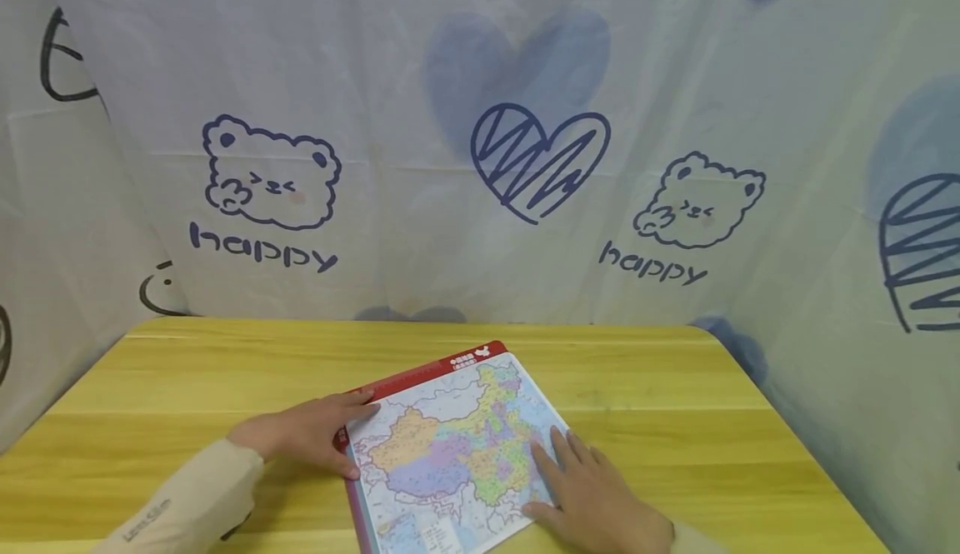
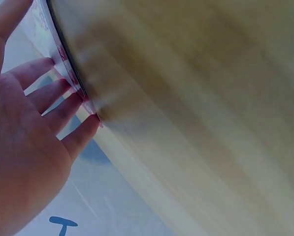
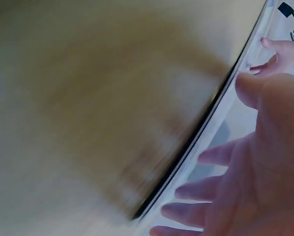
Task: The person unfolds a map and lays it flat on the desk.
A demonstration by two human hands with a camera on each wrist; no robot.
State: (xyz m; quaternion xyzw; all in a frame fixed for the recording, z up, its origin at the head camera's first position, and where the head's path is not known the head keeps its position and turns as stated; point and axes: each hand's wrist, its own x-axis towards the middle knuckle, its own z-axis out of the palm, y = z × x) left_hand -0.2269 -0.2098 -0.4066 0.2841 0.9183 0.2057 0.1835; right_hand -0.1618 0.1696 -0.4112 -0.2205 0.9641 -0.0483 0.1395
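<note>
— What is nearest to the person?
— The right hand [image 1: 592,491]. Its fingers are straight and a little spread, and their tips touch the right side of the map [image 1: 442,454].
— And the left hand [image 1: 311,431]?
— It is also spread, with its fingertips at the upper left corner of the map and its thumb lower on the left side.
— Where does the map lie?
— Flat on the table [image 1: 667,421], about midway between the left and right edges, and turned at a slant. Its upper right corner, with the red band [image 1: 420,375], comes near to the far edge of the table.
— What stands behind?
— A pale cloth [image 1: 405,196], beyond the far edge, with bears [image 1: 273,175], hearts [image 1: 540,162] and the word "happy".
</note>
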